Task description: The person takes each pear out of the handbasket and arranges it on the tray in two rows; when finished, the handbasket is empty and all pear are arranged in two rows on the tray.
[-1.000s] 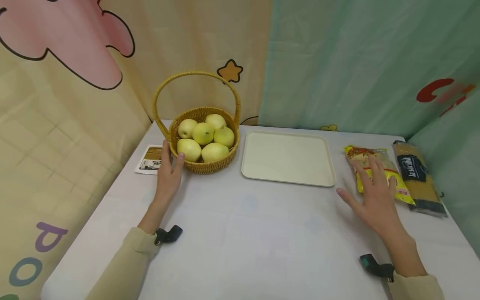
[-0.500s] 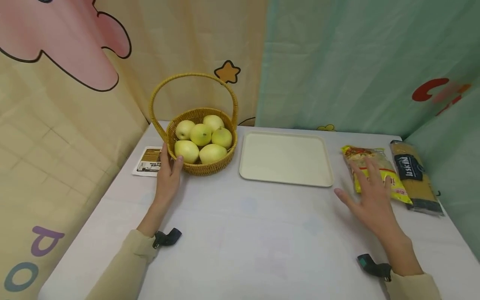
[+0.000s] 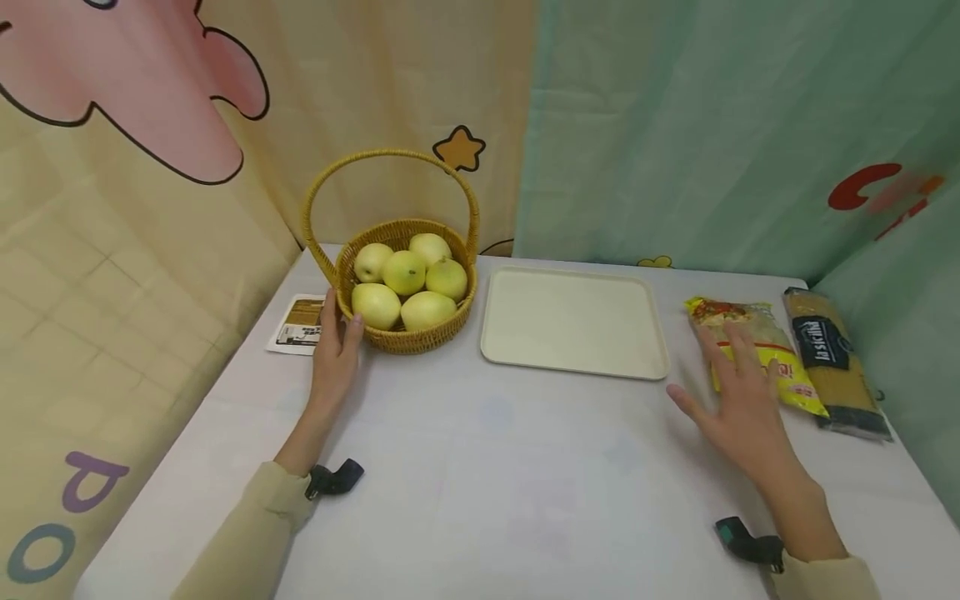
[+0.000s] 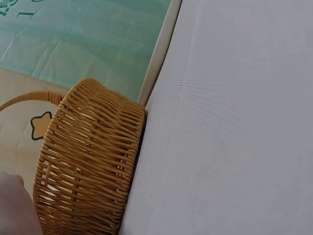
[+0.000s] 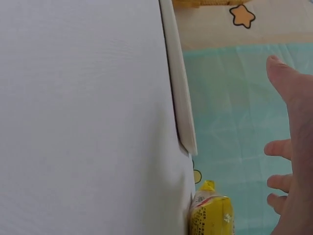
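Observation:
A woven basket (image 3: 412, 340) with a tall arched handle stands at the back left of the table, with several pale yellow-green round fruits (image 3: 429, 310) inside. My left hand (image 3: 335, 367) is at the basket's near left side, thumb and fingers straight along its wall; in the left wrist view only a bit of the hand (image 4: 17, 208) shows beside the wicker. On the right, my right hand (image 3: 742, 408) hovers with fingers spread, overlapping a yellow food packet (image 3: 801, 387). The right wrist view shows that hand (image 5: 301, 132) raised above the table, holding nothing.
A cream rectangular tray (image 3: 573, 321) lies at the back middle. A pasta bag (image 3: 828, 350) lies beside the yellow packet at the right edge. Partly behind the left hand is a flat white-and-brown packet (image 3: 296, 329). Curtains (image 3: 660, 125) close off the back and sides.
The view shifts slightly. My left hand stays by the basket, and my right hand stays spread near the yellow packet; nothing else has moved visibly.

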Action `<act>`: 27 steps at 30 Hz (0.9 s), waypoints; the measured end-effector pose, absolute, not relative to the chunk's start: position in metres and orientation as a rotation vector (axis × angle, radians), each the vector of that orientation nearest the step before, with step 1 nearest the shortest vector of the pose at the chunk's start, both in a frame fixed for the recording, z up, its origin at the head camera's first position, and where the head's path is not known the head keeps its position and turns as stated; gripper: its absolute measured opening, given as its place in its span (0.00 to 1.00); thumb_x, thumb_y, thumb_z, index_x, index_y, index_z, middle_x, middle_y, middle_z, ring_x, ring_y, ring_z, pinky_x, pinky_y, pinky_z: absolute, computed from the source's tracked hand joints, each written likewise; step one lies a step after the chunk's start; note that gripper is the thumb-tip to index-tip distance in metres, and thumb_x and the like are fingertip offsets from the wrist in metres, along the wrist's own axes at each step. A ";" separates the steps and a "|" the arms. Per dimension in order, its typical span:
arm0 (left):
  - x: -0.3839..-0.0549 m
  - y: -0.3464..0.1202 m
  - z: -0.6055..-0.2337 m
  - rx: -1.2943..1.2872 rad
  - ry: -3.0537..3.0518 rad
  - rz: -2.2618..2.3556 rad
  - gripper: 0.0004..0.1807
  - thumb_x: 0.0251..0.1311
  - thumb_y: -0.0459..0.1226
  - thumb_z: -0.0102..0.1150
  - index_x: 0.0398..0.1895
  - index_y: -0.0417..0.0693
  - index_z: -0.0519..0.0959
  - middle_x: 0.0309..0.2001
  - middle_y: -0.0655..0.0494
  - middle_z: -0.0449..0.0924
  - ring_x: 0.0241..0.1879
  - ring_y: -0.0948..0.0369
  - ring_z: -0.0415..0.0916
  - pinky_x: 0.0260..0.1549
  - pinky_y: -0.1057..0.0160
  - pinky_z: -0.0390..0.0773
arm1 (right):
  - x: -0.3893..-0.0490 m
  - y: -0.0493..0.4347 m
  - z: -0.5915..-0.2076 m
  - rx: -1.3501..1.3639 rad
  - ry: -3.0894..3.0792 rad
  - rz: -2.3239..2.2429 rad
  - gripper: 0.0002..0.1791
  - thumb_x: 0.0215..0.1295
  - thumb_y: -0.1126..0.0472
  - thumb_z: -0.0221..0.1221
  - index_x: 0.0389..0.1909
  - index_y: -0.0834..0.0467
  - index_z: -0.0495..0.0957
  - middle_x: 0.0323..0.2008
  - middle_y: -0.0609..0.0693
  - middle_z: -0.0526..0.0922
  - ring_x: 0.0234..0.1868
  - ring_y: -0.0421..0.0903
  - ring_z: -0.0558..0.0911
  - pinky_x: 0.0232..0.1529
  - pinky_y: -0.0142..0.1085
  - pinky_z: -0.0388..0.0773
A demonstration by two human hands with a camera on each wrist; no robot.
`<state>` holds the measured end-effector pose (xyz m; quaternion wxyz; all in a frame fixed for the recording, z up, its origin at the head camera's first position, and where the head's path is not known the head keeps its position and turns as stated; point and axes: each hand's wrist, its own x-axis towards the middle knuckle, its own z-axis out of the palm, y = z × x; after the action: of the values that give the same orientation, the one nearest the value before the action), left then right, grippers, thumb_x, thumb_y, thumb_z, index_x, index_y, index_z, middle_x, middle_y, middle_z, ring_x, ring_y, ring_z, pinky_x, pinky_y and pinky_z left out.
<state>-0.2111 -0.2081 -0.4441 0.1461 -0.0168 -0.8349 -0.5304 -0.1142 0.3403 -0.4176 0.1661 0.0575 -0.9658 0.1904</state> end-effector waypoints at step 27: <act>-0.240 -0.195 -0.444 0.101 -2.134 -1.708 0.38 0.84 0.48 0.40 0.87 0.46 0.43 0.86 0.51 0.44 0.85 0.57 0.41 0.84 0.59 0.43 | -0.186 0.216 -0.379 0.506 -2.833 0.771 0.54 0.70 0.34 0.63 0.87 0.41 0.43 0.87 0.56 0.41 0.86 0.59 0.41 0.81 0.70 0.38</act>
<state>-0.2401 -0.1951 -0.4439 0.2019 0.0361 -0.7641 -0.6117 -0.1861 0.2163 -0.3789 0.0810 0.1691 -0.9477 0.2581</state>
